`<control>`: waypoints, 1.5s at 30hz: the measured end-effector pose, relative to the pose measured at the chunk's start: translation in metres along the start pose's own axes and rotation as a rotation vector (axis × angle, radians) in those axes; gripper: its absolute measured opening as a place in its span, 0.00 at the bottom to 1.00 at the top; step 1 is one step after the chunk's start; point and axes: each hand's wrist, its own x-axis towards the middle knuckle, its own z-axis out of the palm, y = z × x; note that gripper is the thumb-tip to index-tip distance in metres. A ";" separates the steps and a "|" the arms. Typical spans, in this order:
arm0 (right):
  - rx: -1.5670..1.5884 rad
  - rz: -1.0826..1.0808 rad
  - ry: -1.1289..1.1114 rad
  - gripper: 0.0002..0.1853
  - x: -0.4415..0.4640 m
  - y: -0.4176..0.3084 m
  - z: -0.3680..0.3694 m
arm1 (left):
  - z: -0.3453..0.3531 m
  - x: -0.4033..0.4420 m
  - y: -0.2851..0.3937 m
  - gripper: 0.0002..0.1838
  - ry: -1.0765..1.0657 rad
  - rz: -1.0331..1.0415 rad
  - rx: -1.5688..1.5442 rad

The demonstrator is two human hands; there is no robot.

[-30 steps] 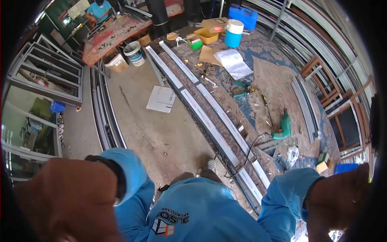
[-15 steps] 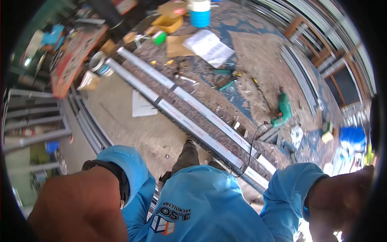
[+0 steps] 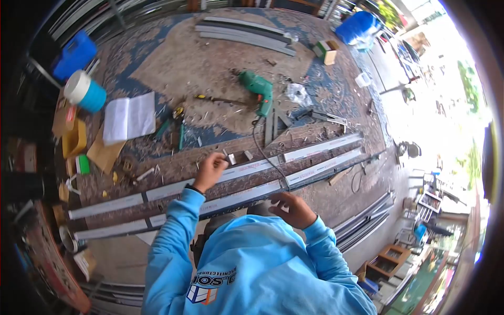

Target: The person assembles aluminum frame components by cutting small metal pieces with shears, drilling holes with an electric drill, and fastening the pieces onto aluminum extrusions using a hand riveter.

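My left hand [image 3: 211,171] is over the far metal profile [image 3: 247,169], a long strip with white printed film. Its fingers are loosely bent, close to a small silvery metal piece [image 3: 231,158] on the table; I cannot tell whether they touch it. Above the near edge of the second film-covered profile [image 3: 247,190] hovers my right hand [image 3: 294,209], with curved fingers apart and nothing seen in them. Both profiles lie side by side along the table's near edge. A second small metal block [image 3: 248,155] rests just right of the first.
Beyond the profiles lies a green power drill [image 3: 257,90], its cord [image 3: 273,164] crossing both strips. Pliers [image 3: 178,123], an open notebook [image 3: 129,116] and a blue-white jug [image 3: 85,91] are to the left. Grey profiles [image 3: 247,35] lie at the back of the littered table [image 3: 168,63].
My view has swung to the right along the table. Both hands, at the lower sides before, are now in front of me; the left has come over the far profile.
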 end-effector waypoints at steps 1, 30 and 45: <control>-0.009 0.005 0.023 0.16 -0.004 0.010 0.000 | 0.026 0.012 -0.002 0.13 -0.104 0.049 -0.027; -0.265 0.016 0.343 0.12 0.142 0.320 -0.224 | 0.468 0.338 0.152 0.29 -0.670 0.254 1.232; -0.605 -0.205 0.095 0.11 0.246 0.344 -0.263 | 0.272 0.188 0.287 0.19 -0.007 0.221 -0.001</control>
